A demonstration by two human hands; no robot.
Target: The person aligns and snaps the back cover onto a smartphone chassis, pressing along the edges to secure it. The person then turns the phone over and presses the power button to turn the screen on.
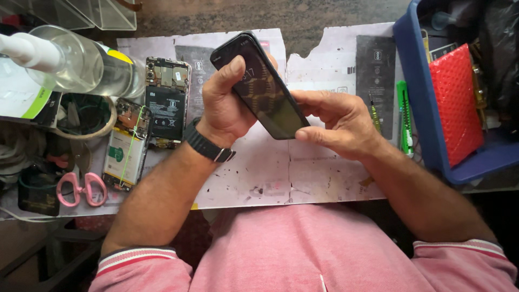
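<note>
A black smartphone (265, 89) is held tilted above the paper-covered bench, its dark screen facing up. My left hand (224, 103), with a black watch on the wrist, grips the phone's upper part, thumb across the glass. My right hand (338, 121) holds the lower end, with the thumb at the bottom edge and the fingers beneath. Both forearms come from pink sleeves.
Two opened phones (165, 100) (127, 143) with bare batteries lie at left, beside pink scissors (81, 189), a tape roll (84, 116) and a clear bottle (81, 62). A green cutter (405, 116) and a small screwdriver (374, 111) lie right. A blue bin (419, 103) holds a red padded pouch (457, 103).
</note>
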